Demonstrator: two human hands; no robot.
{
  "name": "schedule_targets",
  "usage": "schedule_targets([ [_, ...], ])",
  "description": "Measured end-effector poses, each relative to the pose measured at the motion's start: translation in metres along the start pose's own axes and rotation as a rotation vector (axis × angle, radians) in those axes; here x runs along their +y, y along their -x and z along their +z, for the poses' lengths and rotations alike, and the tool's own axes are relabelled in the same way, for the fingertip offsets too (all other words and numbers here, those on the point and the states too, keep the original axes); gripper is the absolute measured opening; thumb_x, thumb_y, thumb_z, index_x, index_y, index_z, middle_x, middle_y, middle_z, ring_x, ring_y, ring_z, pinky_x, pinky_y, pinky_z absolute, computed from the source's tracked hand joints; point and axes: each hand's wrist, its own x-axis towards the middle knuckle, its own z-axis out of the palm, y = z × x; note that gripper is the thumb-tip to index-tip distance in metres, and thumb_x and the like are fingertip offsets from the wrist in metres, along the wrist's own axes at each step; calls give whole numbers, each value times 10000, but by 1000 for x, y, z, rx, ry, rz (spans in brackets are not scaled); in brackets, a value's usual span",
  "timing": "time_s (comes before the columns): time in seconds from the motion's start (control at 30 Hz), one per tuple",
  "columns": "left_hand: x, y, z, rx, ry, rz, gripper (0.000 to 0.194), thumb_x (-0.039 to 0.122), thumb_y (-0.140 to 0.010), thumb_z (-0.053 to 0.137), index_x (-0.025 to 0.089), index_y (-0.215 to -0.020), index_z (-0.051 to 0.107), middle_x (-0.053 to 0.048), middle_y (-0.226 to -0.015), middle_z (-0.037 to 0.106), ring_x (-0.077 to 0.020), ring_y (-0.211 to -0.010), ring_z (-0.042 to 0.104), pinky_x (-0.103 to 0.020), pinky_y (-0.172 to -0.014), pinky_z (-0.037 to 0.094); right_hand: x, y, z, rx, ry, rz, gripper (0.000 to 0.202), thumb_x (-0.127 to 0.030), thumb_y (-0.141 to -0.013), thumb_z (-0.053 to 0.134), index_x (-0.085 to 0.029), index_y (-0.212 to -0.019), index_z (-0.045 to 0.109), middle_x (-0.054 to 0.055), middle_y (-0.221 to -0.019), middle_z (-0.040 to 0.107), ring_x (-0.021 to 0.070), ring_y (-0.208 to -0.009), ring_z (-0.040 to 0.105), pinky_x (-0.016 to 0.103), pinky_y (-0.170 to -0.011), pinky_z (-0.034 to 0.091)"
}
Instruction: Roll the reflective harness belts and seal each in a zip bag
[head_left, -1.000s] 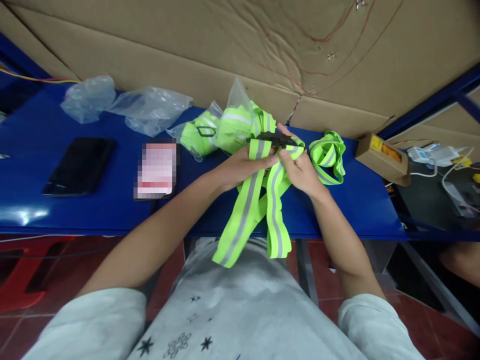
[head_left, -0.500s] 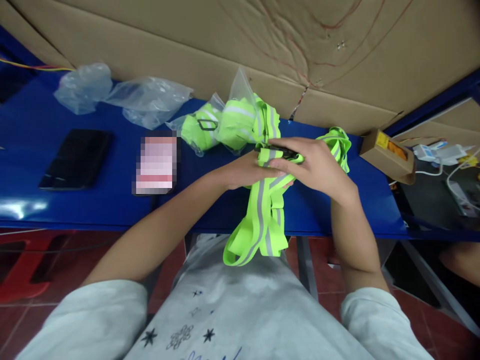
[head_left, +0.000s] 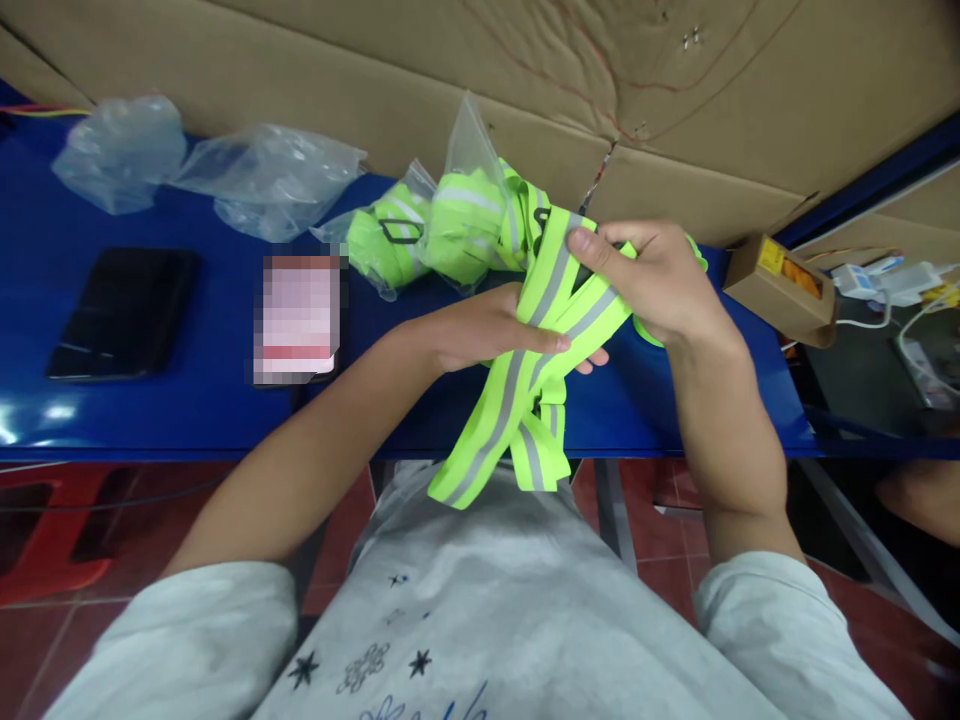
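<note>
I see the reflective strap (head_left: 525, 400) hanging over the near edge of the blue table (head_left: 150, 400), its upper part gripped by both hands. Left hand (head_left: 487, 330) is clamped on its middle; right hand (head_left: 652, 280) pinches its upper end. Farther back lie bagged straps (head_left: 442, 230).

A single head-worn camera looks forward and steeply down, close over the blue bench (head_left: 150, 400) edge, toward the cardboard wall (head_left: 375, 90) behind it.

Blue table (head_left: 150, 410), cardboard wall (head_left: 375, 70), seemingly red tiled floor (head_left: 45, 640)
</note>
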Motion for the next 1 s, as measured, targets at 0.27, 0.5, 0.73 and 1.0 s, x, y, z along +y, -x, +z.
schedule_targets([
  [0.27, 3, 2, 0, -53, 42, -54, 429, 339, -756, 917, 144, -1110, 775, -159, -1099, 817, -319, -968, 801, -457, -876, 667, 16, -13, 7, -68, -234, 173, 617, -744, -764, 806, -246, -1096, 660, -8, -832, 752, 135, -627, 617, 287, -568, 503],
  [0.5, 1, 5, 1, -43, 18, -28, 347, 289, -787, 871, 160, -1094, 775, -126, -1067, 823, -311, -957, 800, -447, -851, 662, 28, -13, 9, -118, -116, 99, 632, -785, -851, 686, -283, -1234, 665, 16, -902, 785, 224, -860, 754, 376, -743, 620],
  [0.73, 0, 4, 4, -23, -41, 62, 266, 331, -808, 854, 170, -1011, 792, -108, -1062, 822, -314, -1019, 792, -481, -970, 638, -19, 15, 3, -180, 284, -156, 538, -705, -1007, 510, -245, -1108, 770, 42, -995, 793, 262, -963, 752, 397, -882, 599],
  [1.0, 4, 3, 8, 24, 136, 57, 374, 342, -674, 927, 159, -975, 801, -125, -1029, 825, -407, -1051, 782, -563, -974, 627, -40, 20, 5, -81, 416, -243, 525, -680, -921, 683, -240, -1197, 761, 69, -1128, 788, 350, -1124, 739, 444, -991, 567],
])
